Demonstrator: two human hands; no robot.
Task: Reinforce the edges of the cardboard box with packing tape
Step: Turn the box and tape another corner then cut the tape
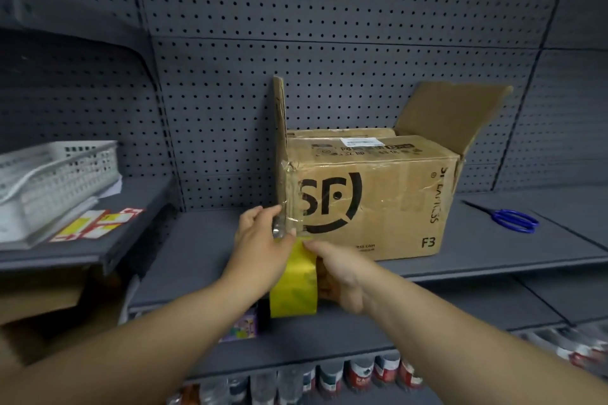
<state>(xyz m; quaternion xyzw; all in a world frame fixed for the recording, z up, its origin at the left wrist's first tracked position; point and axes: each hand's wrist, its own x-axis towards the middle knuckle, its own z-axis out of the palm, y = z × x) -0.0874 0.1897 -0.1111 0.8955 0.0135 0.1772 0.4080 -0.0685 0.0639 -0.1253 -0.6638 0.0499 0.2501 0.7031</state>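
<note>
one tape roll (293,284) in right fingers (316,248), left fingers (260,211) touching box (388,207).

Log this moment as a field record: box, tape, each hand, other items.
box: cardboard box on the grey shelf, SF logo facing the camera, both end flaps standing up
tape: a strip runs from the yellow tape roll up to the box's front left corner
left hand: presses the strip onto that corner
right hand: grips the tape roll, below the box front
other items: blue scissors lying right of the box; white basket and red-yellow labels on the left shelf
</note>
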